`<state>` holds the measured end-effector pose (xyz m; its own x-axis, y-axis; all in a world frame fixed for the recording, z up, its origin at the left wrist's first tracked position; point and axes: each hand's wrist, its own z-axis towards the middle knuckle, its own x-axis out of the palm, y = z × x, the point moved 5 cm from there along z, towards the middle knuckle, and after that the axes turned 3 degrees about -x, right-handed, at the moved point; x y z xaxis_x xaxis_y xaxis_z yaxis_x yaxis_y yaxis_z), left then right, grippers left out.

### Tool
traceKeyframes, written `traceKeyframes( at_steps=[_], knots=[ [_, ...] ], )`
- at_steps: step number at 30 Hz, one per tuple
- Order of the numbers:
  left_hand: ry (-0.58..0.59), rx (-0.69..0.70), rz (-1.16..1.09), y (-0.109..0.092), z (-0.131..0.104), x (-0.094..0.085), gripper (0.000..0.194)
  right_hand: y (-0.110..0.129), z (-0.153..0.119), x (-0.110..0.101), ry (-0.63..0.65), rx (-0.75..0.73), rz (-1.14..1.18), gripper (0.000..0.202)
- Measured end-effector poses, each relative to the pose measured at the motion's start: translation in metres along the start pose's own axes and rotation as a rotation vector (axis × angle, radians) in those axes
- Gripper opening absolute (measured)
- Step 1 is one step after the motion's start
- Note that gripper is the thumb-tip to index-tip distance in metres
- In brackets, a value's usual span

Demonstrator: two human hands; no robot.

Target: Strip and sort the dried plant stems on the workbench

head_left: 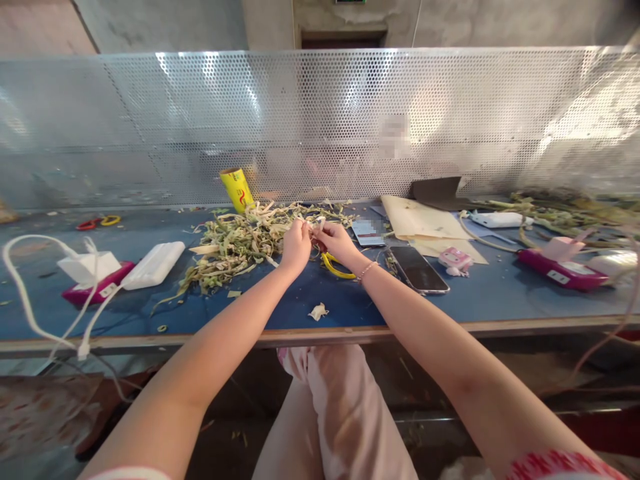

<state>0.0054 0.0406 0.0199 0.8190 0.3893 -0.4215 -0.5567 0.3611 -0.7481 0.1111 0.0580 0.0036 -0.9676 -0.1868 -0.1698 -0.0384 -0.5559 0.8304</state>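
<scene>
Both hands meet over the blue table, at the right side of a heap of dried plant scraps (pixel 235 250). My left hand (pixel 297 245) is closed in a pinch, its fingertips against those of my right hand (pixel 337 243), which is also closed. Something small and pale shows between the fingertips, too small to name. Just below my right hand lie yellow-handled scissors (pixel 336 268), partly covered by it. A pale crumpled scrap (pixel 318 311) rests near the table's front edge.
A yellow tube (pixel 237 190) stands tilted behind the heap. A phone (pixel 419 270), pink case (pixel 455 260) and brown paper (pixel 425 219) lie right. Purple power strips (pixel 563 270) with cables sit on both sides. A perforated metal screen (pixel 280 127) closes the back.
</scene>
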Motion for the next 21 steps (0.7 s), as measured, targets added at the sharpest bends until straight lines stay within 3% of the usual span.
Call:
traceKeyframes(
  at_steps=[6, 13, 21],
  knots=[
    [-0.011, 0.012, -0.01, 0.007, 0.005, 0.002, 0.019, -0.007, 0.001, -0.007, -0.053, -0.002, -0.04, 0.034],
    [0.066, -0.042, -0.15, 0.018, 0.01, 0.013, 0.02, -0.013, 0.002, -0.007, -0.066, 0.055, 0.017, 0.029],
    [0.062, -0.048, -0.081, 0.012, 0.004, 0.011, 0.02, -0.003, 0.0, -0.016, -0.253, 0.013, -0.267, 0.022]
  ],
)
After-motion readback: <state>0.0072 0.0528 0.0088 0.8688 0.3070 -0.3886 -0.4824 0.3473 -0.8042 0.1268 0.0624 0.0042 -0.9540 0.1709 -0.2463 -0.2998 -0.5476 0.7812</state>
